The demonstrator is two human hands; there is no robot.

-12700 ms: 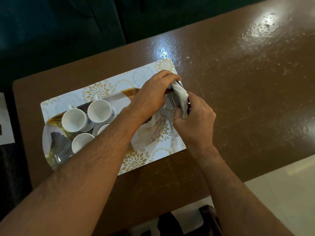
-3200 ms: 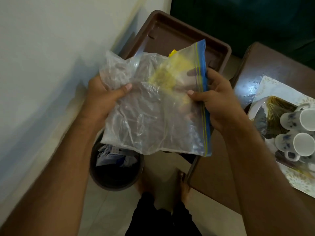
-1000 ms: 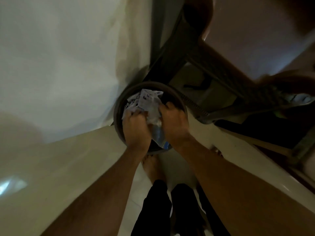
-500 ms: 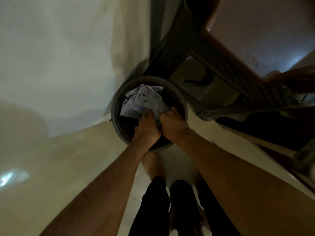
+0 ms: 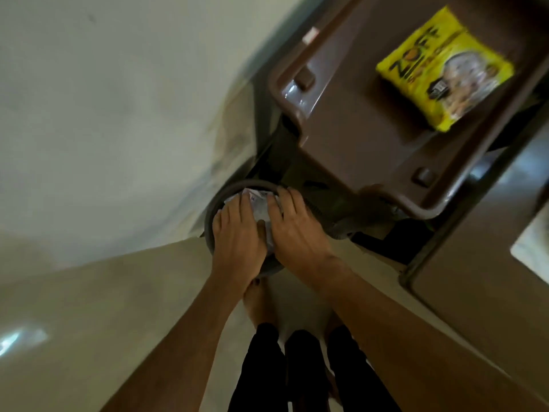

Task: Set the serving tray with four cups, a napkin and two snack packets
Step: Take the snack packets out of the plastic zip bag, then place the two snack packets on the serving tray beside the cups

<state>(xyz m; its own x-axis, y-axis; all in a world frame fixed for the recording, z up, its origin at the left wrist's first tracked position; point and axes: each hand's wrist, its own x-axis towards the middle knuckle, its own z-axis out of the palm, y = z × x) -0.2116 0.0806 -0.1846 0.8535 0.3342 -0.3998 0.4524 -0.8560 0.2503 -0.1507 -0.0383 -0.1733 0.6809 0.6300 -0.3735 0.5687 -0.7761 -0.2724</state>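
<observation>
Two hands, left hand [image 5: 237, 236] and right hand [image 5: 297, 230], press one bin's [image 5: 212, 214] wrappers [image 5: 261, 208]; one yellow packet [image 5: 445, 69]

Dim indoor light, warm-greenish cast overall. Motion blur smears the whole frame — worst along the wall [image 5: 104, 114] at upper left and the brown tray [image 5: 371, 120] edges. The yellow packet [image 5: 445, 69] is the brightest colour, its lettering readable but soft. A small glare patch sits on the floor [image 5: 74, 337] at far left; another glint shows on the tray's near corner. Deep shadow under the tray and behind the round bin [image 5: 212, 233]. Left hand [image 5: 237, 236] and right hand [image 5: 297, 233] are evenly lit and fairly sharp. Wide-angle bending curves the wall-floor line — the forearms stretch toward the bottom edge.
</observation>
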